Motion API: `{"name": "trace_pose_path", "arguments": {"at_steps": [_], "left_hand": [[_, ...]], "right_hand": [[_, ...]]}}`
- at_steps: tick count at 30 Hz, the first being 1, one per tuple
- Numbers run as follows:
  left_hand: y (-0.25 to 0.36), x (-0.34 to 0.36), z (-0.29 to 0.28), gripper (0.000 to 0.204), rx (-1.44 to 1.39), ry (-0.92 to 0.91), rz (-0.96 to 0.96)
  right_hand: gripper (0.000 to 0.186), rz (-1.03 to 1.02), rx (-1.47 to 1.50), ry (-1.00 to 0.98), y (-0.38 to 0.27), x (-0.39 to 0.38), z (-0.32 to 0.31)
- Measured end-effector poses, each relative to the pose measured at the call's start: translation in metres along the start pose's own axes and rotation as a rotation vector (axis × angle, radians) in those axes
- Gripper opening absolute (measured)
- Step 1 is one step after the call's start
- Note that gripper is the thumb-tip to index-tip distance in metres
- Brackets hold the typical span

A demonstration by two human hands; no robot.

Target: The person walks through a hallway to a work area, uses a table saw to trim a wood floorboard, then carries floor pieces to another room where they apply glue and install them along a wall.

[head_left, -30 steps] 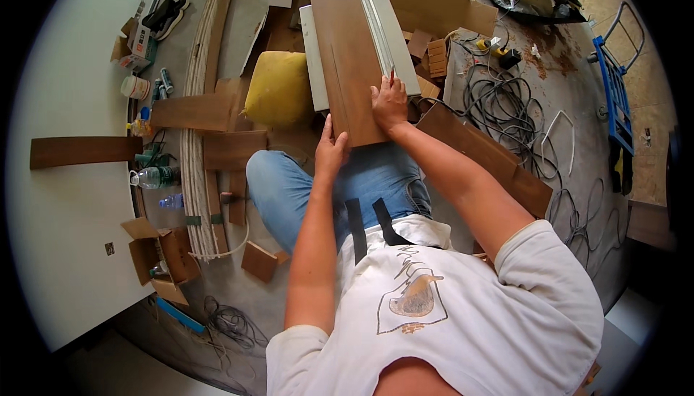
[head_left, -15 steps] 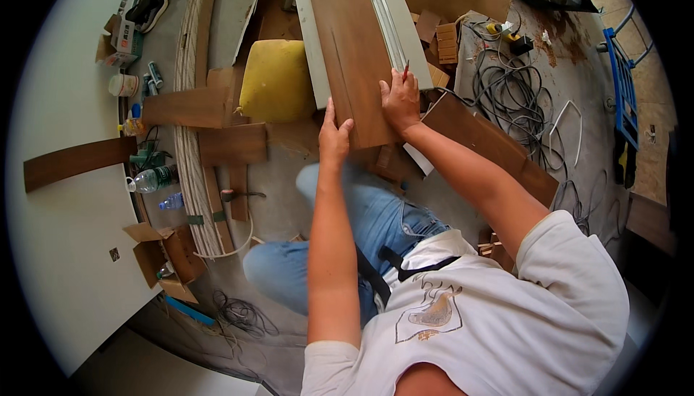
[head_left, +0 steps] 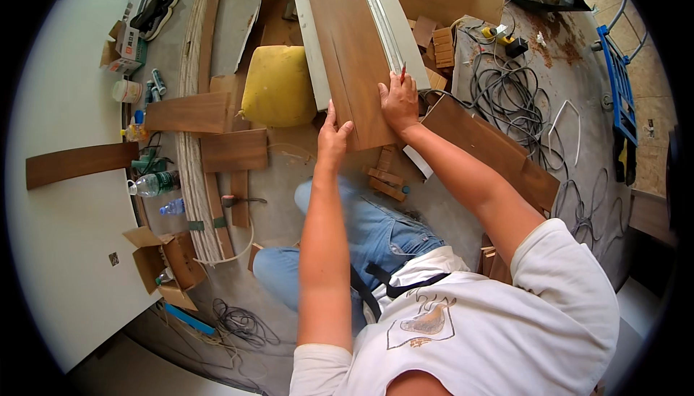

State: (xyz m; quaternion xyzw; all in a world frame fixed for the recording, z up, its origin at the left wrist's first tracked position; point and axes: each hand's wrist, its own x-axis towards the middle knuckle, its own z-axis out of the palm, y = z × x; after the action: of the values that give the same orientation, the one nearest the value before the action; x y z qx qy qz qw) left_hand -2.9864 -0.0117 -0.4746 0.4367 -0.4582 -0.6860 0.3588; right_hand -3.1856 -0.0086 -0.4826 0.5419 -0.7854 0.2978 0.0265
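A long brown wooden plank lies lengthwise over a pale grey-white stand with a ribbed metal strip along its right part. My left hand grips the plank's left edge near its close end, thumb on top and some fingers hidden beneath. On the right edge rests my right hand, pressed against the plank, with a thin red pencil sticking up between its fingers. A dark crack or line runs along the plank's left side.
Left of the stand is a yellow cushion. Shorter plank pieces lie across a wrapped long bundle. Tangled black cable and a blue trolley are on the right. A hammer-like tool lies near my knee.
My legs have shifted left and down, baring small wood blocks on the floor. My whole view has moved slightly. Both hands keep their places on the plank.
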Motion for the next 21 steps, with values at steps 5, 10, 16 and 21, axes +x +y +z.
{"name": "trace_pose_path", "arguments": {"at_steps": [5,10,16,21], "left_hand": [[-0.004,-0.012,-0.001,0.075,0.057,-0.013,0.039],[-0.004,-0.03,0.004,0.076,0.061,0.0,0.025],[-0.001,-0.056,0.011,0.077,-0.05,0.006,-0.018],[-0.011,-0.067,0.01,0.079,-0.032,0.004,-0.009]], "right_hand": [[0.047,-0.004,0.025,-0.011,0.002,-0.01,-0.006],[0.048,0.005,0.063,-0.022,0.002,-0.025,-0.017],[0.054,0.115,0.168,-0.159,0.002,-0.046,-0.031],[0.056,0.162,0.139,-0.196,0.003,-0.061,-0.035]]}}
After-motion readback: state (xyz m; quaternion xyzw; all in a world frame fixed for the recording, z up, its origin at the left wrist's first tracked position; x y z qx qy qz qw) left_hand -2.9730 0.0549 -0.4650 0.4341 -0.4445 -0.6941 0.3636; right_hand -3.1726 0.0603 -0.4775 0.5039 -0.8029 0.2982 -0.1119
